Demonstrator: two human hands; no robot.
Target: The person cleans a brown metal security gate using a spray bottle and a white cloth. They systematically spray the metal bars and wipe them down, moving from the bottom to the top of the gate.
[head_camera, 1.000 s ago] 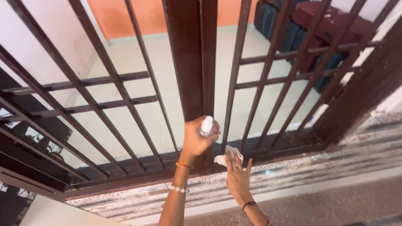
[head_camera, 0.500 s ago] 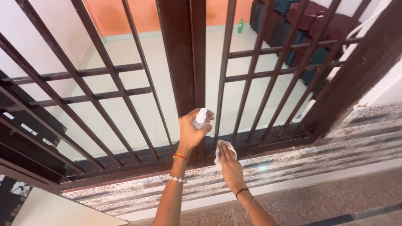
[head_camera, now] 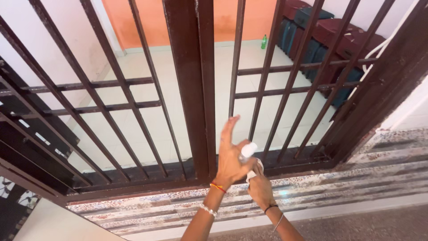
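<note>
The left hand (head_camera: 232,156) gripped a small spray bottle (head_camera: 247,151), index finger raised, just left of the right hand (head_camera: 260,189) clutching a white cloth (head_camera: 257,168) near the gate's bottom rail (head_camera: 147,172).

Narrow gaps between gate bars (head_camera: 237,58)

A single head-worn view is provided. The scene is seen from above, angled steeply downward and forward through a brown barred gate (head_camera: 196,89) onto a tiled floor (head_camera: 147,116) beyond. The gate's base is viewed at arm's length; no second view is supplied.
</note>
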